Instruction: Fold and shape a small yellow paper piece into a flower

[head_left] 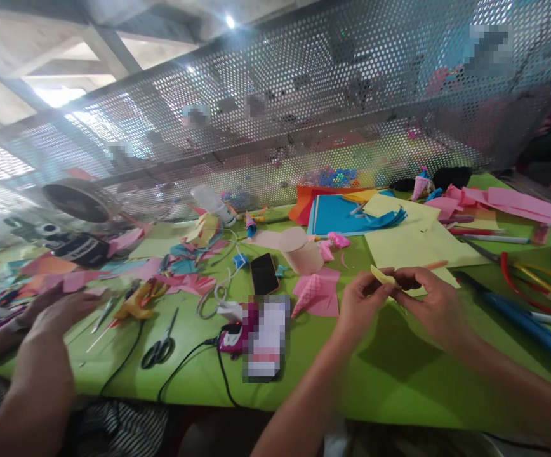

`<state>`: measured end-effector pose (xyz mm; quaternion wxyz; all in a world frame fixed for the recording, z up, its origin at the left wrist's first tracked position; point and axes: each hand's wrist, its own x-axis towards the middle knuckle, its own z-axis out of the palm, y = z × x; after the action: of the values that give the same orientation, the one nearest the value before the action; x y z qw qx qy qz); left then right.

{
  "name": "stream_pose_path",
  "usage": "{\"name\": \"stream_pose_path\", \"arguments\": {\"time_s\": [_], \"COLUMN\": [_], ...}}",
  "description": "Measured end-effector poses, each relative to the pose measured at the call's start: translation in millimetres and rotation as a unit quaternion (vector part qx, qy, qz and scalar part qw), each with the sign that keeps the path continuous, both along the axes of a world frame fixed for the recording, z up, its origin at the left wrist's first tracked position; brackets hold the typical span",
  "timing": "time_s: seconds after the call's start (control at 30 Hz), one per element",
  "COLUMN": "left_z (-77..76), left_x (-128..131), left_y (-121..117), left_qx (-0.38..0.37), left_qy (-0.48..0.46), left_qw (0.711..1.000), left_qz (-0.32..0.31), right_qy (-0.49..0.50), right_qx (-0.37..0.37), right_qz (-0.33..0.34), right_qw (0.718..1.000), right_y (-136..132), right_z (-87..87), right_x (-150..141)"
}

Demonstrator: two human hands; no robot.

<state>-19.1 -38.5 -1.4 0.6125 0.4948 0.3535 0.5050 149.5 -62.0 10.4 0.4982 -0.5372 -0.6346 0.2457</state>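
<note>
A small folded piece of pale yellow paper (381, 275) is held up between my two hands over the green table. My left hand (362, 303) pinches its left side with thumb and fingers. From the right, my right hand (428, 302) closes on the same piece, its fingertips close to those of the left. Just left of my hands a pink patterned paper cone (308, 292) lies on a pink paper square (329, 293). Behind them are larger pale yellow sheets (394, 244), with an orange stick (435, 264) beside my right fingers.
A co-worker's hands (61, 308) are at the left among paper scraps. Scissors (160, 351), a phone (268, 339), a dark phone (265, 274), cables and a white cup (295, 249) lie between us. A blue tool (527, 317) and red-handled scissors (511, 279) are at right. Perforated metal mesh (266, 120) stands behind.
</note>
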Motion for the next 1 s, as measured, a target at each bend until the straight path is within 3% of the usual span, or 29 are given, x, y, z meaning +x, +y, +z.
{"name": "stream_pose_path", "arguments": {"time_s": [0.67, 1.0], "left_z": [4.3, 13.3], "left_x": [-1, -4], "left_y": [0, -4], "left_qx": [0.003, 0.022], "left_qy": [0.026, 0.018], "left_qw": [0.999, 1.0], "left_qz": [0.024, -0.006], "right_qy": [0.015, 0.007], "right_qx": [-0.005, 0.025], "right_qz": [-0.015, 0.007], "right_qw": [1.0, 1.0], "right_y": [0, 2], "right_z": [6.4, 2.0], "right_x": [-3, 2]}}
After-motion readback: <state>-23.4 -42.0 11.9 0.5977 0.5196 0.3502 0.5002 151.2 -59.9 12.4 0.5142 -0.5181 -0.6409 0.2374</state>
